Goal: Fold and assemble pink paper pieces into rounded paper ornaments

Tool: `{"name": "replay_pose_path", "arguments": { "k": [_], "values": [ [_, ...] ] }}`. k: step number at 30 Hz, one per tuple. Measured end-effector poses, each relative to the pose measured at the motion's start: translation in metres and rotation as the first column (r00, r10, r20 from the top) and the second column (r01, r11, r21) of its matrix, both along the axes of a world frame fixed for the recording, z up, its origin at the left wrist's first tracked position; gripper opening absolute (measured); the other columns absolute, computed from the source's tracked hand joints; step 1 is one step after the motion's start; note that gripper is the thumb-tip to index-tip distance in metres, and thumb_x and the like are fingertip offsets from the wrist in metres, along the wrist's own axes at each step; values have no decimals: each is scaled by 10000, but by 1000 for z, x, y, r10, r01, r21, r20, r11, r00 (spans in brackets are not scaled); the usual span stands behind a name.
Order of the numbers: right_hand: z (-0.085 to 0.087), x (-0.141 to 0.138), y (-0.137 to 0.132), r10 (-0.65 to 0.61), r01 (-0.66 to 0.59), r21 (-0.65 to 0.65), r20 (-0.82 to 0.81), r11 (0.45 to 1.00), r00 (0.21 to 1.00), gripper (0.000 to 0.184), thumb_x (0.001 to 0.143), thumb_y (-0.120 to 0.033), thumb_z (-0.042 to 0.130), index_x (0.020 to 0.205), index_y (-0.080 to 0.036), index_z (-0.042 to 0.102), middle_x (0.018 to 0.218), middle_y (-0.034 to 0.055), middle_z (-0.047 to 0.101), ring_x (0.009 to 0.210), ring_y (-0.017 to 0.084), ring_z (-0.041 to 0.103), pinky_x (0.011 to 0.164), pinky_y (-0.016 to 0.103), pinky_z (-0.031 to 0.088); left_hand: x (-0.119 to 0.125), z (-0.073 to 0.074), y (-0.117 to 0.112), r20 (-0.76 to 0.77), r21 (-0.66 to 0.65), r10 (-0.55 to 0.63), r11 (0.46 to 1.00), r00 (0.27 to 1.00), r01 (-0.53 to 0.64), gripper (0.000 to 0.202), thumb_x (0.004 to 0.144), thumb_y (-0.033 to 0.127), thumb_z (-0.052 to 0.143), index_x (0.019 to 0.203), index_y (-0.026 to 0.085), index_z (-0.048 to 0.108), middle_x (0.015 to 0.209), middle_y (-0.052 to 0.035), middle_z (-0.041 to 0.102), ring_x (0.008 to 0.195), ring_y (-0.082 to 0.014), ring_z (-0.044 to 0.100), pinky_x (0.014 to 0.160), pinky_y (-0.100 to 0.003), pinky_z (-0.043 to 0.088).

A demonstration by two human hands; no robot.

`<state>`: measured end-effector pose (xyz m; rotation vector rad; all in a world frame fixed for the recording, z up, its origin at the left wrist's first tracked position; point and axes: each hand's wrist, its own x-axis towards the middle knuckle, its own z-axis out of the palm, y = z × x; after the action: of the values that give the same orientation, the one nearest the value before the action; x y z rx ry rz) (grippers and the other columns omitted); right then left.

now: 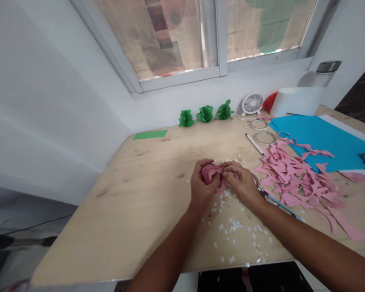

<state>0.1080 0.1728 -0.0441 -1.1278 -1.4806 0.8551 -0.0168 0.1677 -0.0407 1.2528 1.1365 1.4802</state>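
My left hand is wrapped round a bundle of folded pink paper, which looks like a layered paper shape. From the other side my right hand pinches at the bundle's right edge with thumb and fingertips. The fingers partly cover the paper there, so its exact edge is hidden. Below the hands, a bit of flat pink paper shows. Small white scraps lie scattered on the wooden table under and in front of my hands.
Right of my hands lie blue-handled scissors, a heap of pink paper offcuts, a white pen, tape rolls and blue sheets. Along the wall stand several green paper shapes and a small fan. A green strip lies far left.
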Motion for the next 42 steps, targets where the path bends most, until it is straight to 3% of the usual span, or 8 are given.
{"name": "replay_pose_path", "arguments": {
  "k": [10,27,32,36,42],
  "values": [
    [-3,1,3,-3,-1,-57,-70,998,998,105,719,-259,575,645,-213,634,888,49,663,887,208,595,855,364,414,0,-2,-2,-189,173,54,985,981,-21,316,701,177,639,1002,202,544,864,-9,586,738,-112,568,693,-225,473],
    [-15,2,7,16,-41,-134,-179,990,984,116,708,-285,613,653,-193,657,943,68,671,911,219,613,812,354,459,-2,-5,-3,-272,230,68,973,960,-4,338,693,135,627,1016,210,558,887,-14,594,771,-124,572,719,-236,459],
    [-14,2,7,9,-30,-120,-171,992,985,95,695,-272,615,648,-198,652,936,63,665,932,219,607,863,365,435,-1,-6,-3,-325,249,59,968,944,25,337,704,129,615,1022,214,544,901,-22,595,775,-129,572,715,-243,467],
    [-11,2,6,-24,4,-137,-148,991,989,78,676,-255,600,638,-203,643,952,61,660,940,220,599,878,373,421,1,-6,-2,-242,188,45,982,969,2,318,696,151,632,998,206,549,877,-16,588,753,-121,567,694,-230,470],
    [-6,0,4,-32,6,-159,-157,987,987,95,664,-252,577,592,-197,607,1006,71,651,964,233,595,862,379,428,1,0,1,90,-66,-56,996,994,62,382,636,174,690,985,196,537,782,15,581,667,-103,557,609,-205,459]
  ]
}}
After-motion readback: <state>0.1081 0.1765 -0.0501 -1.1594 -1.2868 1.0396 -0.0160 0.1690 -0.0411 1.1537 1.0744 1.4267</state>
